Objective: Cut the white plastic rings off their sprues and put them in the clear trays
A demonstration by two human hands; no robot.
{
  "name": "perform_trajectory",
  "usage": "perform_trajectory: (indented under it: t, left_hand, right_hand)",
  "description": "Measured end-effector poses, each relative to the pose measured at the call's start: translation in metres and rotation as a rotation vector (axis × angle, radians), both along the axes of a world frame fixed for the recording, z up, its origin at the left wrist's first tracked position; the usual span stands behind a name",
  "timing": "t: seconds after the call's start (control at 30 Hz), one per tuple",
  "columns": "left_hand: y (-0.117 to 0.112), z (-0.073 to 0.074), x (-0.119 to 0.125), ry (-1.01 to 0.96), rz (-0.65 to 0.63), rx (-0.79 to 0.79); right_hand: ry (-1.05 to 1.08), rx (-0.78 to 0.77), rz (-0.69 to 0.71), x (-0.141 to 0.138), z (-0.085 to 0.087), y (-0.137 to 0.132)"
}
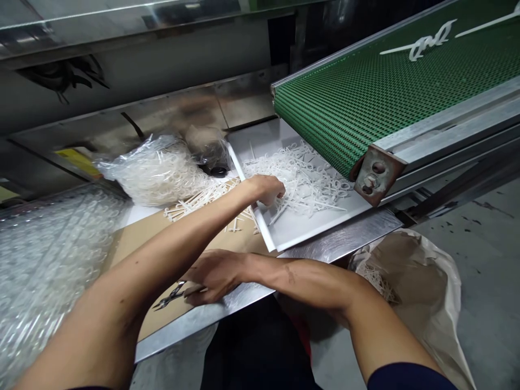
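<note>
Your left hand (268,189) is resting half-closed at the edge of the white plastic runners (303,181), and you cannot tell whether it is pinching any; your right hand (217,276) is closing over small snips (170,297) on a cardboard sheet (134,244). The runners are lying tangled in a shallow white tray (284,233) below the green conveyor belt (345,92). They are looking light, stiff and snappable: take straight stems, not thin rings.

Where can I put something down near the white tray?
The white tray has a bare strip between the white plastic pieces and its near edge. The steel ledge below it is bare too. It's crowded around the left hand.
</note>
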State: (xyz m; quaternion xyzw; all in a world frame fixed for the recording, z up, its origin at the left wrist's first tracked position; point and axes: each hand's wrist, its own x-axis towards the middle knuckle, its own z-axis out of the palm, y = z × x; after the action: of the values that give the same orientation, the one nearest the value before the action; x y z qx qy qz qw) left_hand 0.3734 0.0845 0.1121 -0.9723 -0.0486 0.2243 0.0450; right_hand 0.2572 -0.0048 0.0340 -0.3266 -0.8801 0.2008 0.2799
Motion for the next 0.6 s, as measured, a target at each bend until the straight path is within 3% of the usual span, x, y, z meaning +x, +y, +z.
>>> perform_trajectory:
  t: [0.27, 0.6]
  left_hand:
    - [-0.004, 0.0, 0.002, -0.044, -0.042, 0.062]
    - [0.007, -0.01, 0.006, -0.064, 0.021, 0.052]
  right_hand:
    - [-0.016, 0.035, 0.007, 0.0, -0.002, 0.001]
    - [-0.011, -0.015, 0.009, 0.0, -0.003, 0.004]
